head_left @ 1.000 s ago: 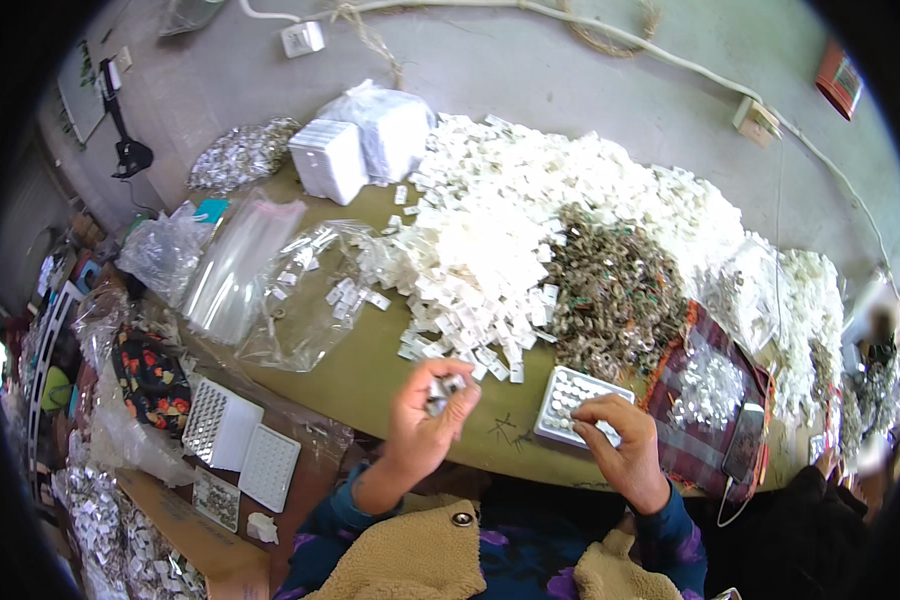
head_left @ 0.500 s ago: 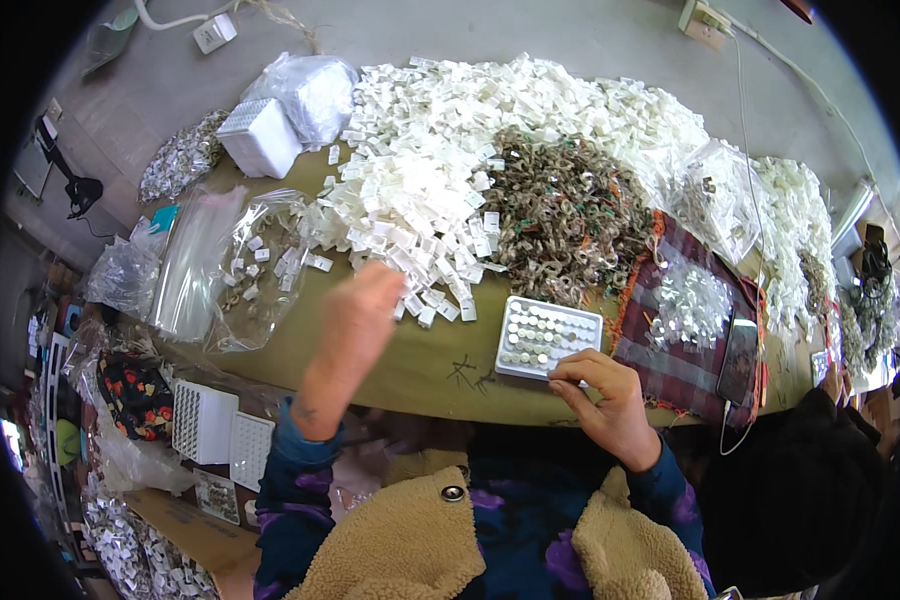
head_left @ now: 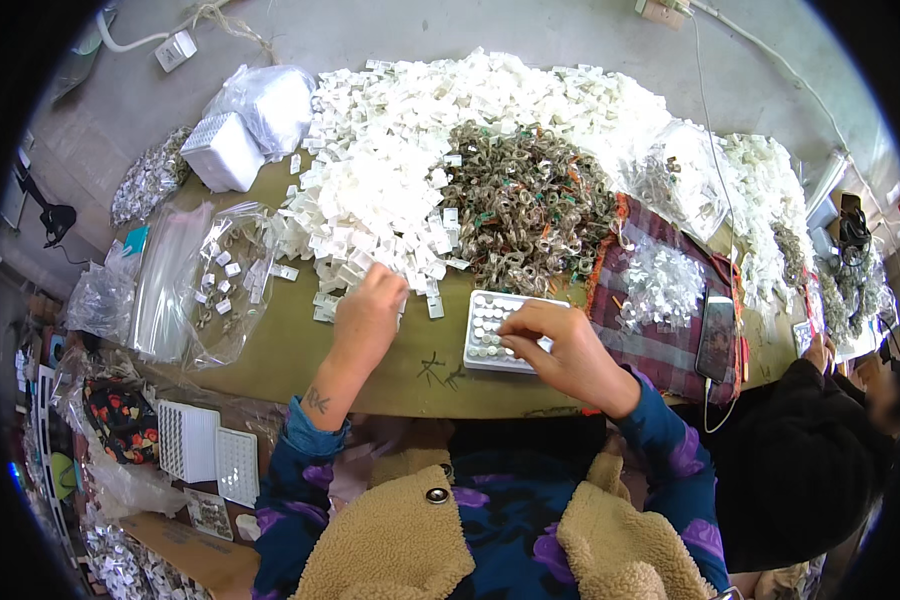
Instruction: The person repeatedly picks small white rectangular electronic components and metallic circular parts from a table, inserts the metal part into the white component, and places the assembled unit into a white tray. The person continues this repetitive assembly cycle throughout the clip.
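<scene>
A: State the condition of the left hand (head_left: 368, 310).
B: Positioned at the near edge of the pile of white pieces (head_left: 370, 195). Fingers curled inward; whether they grip a piece cannot be told.
A: And the right hand (head_left: 568, 348)?
B: Over the white tray (head_left: 495, 367), hiding part of it. Thumb and forefinger nearly together; any item between them cannot be made out.
A: Locate the tray.
B: On the bench (head_left: 400, 388), near its front edge, with round pieces (head_left: 486, 325) in rows. A brown heap (head_left: 530, 205) lies behind; a checked cloth (head_left: 618, 372) lies just right.
</scene>
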Action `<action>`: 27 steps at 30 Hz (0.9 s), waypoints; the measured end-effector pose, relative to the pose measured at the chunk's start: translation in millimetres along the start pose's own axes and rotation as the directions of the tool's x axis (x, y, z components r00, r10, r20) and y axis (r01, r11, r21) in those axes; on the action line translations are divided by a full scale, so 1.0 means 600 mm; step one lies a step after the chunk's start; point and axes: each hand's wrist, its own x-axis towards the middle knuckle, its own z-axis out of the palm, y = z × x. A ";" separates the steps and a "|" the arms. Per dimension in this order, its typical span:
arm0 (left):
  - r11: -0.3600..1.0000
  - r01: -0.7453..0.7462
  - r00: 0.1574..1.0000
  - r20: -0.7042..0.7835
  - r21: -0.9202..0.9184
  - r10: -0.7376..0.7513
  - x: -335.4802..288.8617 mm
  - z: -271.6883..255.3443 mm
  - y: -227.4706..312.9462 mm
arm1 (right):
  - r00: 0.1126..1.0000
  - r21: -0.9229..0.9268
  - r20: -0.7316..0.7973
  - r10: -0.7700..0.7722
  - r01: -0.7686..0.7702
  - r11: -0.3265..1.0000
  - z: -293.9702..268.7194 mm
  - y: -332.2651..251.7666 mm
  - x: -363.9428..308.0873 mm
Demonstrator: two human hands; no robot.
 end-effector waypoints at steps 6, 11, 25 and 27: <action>0.085 0.399 0.812 0.309 -0.913 -0.496 -0.009 -0.022 0.042 | 0.960 0.245 0.129 0.248 -0.273 0.930 0.068 -0.006 0.065; -0.365 0.327 0.783 0.466 -0.872 -0.412 -0.035 -0.016 0.090 | 0.967 0.287 0.090 0.238 -0.254 0.924 0.100 -0.010 0.079; -0.434 0.366 0.721 0.546 -0.823 -0.427 -0.090 0.019 0.102 | 0.955 -0.638 -0.019 -0.295 0.215 0.740 -0.007 0.044 0.166; -0.408 0.385 0.728 0.544 -0.828 -0.418 -0.089 0.016 0.100 | 0.949 -0.828 0.083 -0.305 0.236 0.509 -0.021 0.080 0.205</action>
